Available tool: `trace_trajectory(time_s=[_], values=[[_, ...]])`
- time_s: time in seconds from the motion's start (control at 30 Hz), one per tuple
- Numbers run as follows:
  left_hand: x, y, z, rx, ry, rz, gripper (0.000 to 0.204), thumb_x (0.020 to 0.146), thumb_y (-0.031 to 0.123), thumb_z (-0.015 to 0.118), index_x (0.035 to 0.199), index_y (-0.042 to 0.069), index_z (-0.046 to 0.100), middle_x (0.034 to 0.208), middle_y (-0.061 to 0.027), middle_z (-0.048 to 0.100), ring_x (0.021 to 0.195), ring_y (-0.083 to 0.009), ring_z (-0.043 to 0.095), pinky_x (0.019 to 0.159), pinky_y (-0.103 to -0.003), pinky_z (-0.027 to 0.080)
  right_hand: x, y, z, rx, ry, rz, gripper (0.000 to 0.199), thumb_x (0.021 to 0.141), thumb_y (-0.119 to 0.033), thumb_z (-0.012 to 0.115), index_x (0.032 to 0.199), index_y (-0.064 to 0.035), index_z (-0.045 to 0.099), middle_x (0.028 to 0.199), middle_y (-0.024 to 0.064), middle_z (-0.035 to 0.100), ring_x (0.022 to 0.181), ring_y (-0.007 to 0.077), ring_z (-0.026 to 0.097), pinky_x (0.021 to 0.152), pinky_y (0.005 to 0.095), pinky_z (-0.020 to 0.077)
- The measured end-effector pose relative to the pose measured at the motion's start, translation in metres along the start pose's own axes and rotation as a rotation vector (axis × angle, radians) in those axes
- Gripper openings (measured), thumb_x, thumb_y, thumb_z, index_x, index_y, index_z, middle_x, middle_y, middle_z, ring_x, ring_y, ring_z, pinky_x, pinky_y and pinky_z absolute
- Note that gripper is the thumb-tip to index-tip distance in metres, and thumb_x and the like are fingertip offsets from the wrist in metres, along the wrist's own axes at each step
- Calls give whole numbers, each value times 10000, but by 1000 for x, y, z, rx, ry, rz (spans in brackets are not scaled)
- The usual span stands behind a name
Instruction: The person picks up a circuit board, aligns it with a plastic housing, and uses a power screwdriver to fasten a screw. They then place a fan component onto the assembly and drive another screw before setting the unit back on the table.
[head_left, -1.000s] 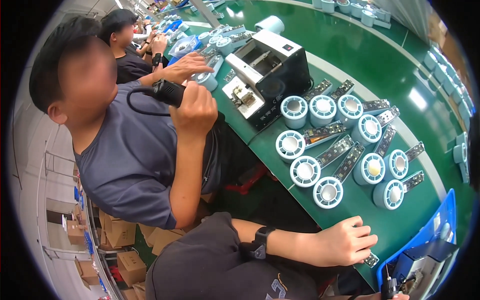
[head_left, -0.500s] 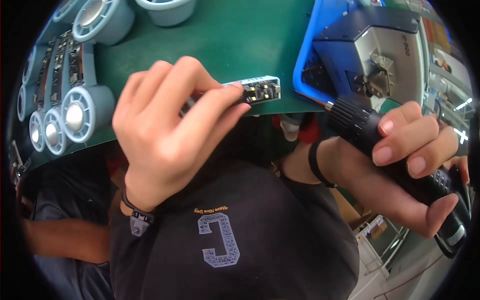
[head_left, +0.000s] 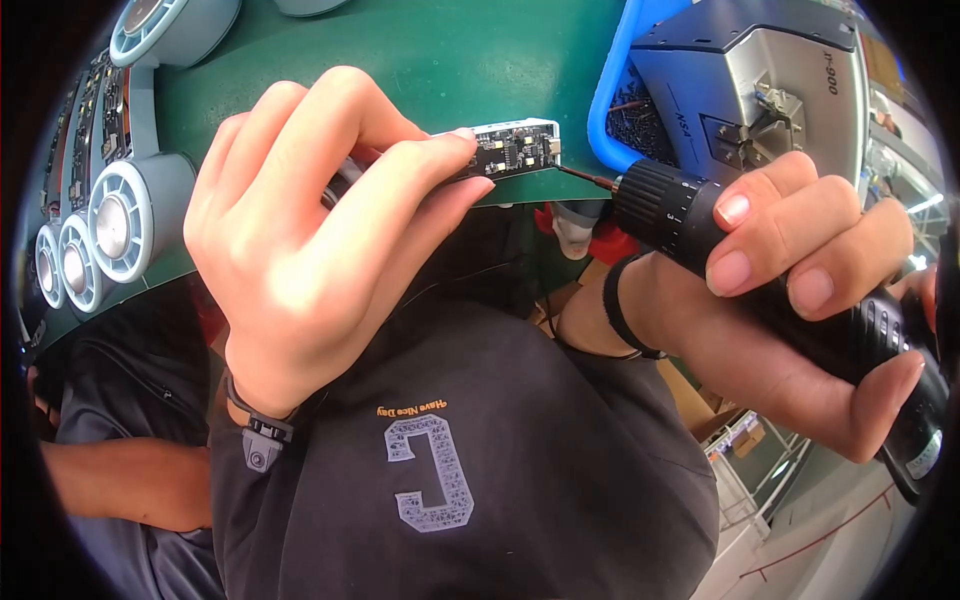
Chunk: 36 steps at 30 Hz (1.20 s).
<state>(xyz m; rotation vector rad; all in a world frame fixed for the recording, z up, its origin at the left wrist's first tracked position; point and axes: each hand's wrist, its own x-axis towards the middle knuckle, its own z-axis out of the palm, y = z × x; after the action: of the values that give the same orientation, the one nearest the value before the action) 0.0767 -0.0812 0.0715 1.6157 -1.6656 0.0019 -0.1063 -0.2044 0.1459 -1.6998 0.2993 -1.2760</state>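
Note:
My left hand [head_left: 300,225] is closed around a narrow light-blue plastic housing that carries a black circuit board [head_left: 510,152]. Its right end sticks out past thumb and forefinger, showing small pale components and a metal port; the rest is hidden in the palm. In my right hand [head_left: 800,245] is a black electric screwdriver [head_left: 665,215], fingers wrapped round its body. The thin bit points left, its tip at the lower right corner of the board, by the port. Whether a screw sits on the tip is too small to tell.
A blue tray [head_left: 603,115] at the upper right holds a silver and dark screw feeder [head_left: 760,75] and many small dark pieces. Light-blue housings with round metal discs [head_left: 118,225] line the left of the green tabletop [head_left: 430,60]. Another person's forearm [head_left: 125,485] shows at lower left.
The screwdriver has moved left and slightly up, bringing its bit from well apart to the board's corner. My left hand and the board have shifted a little up and left.

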Motion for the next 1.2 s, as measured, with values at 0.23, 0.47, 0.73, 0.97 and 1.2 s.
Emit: trace_trajectory(time_s=[0.23, 0.47, 0.73, 0.97, 1.2], values=[[-3, -1, 0, -4, 11, 4, 359, 611, 71, 941, 944, 77, 807, 799, -29, 624, 710, -196, 572, 612, -322, 421, 6, 10, 3, 34, -86, 18, 456, 991, -534, 499, 1165, -118, 559, 790, 50, 506, 460, 172, 474, 524, 361, 464], [-3, 0, 1, -7, 2, -14, 341, 614, 66, 938, 929, 71, 807, 800, -29, 636, 709, -195, 574, 612, -324, 426, 1, 14, -1, 100, -138, 10, 441, 1002, -516, 517, 1184, -115, 545, 784, 53, 508, 458, 172, 473, 517, 362, 467], [-1, -1, -1, -11, 1, 7, 339, 635, 64, 934, 948, 69, 806, 809, -31, 642, 708, -200, 573, 625, -331, 434, -8, 16, -10, 74, -186, -71, 416, 1017, -500, 530, 1169, -114, 530, 771, 54, 511, 458, 176, 476, 501, 366, 462], [-1, 4, -13, 84, -64, 43, 367, 676, 50, 927, 1022, 64, 808, 907, -47, 684, 863, -220, 659, 710, -320, 473, -3, -17, -11, -58, 287, -68, 368, 1004, -488, 523, 1059, -125, 530, 729, 50, 512, 458, 186, 490, 456, 369, 439], [-37, 1, -3, 21, 99, -96, 453, 726, -4, 915, 1155, 34, 773, 1171, -121, 696, 1080, -287, 678, 919, -389, 549, 49, -16, -67, -500, 469, -387, 307, 923, -456, 508, 922, -150, 528, 703, 42, 500, 443, 208, 481, 436, 362, 417]])
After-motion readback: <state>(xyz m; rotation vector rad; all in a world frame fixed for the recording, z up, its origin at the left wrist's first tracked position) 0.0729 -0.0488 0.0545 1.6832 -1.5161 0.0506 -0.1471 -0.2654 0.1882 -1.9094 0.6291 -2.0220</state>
